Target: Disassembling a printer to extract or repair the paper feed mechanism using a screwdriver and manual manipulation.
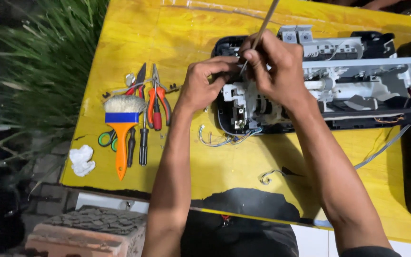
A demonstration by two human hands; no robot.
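2 bare forearms reach forward over the yellow desk [243,166], both hands meeting at the left end of an opened printer [338,81] with its grey and white plastic frame exposed. The right hand [277,69] is curled shut around a thin, pale stick-like tool [262,31], its tip angled down into the mechanism. The left hand [205,83] has its fingers bent, pinching at the printer's black edge. At the desk's left side lie an orange-handled brush [121,126] with cream bristles, red-handled pliers [157,102] and a crumpled white tissue [82,160].
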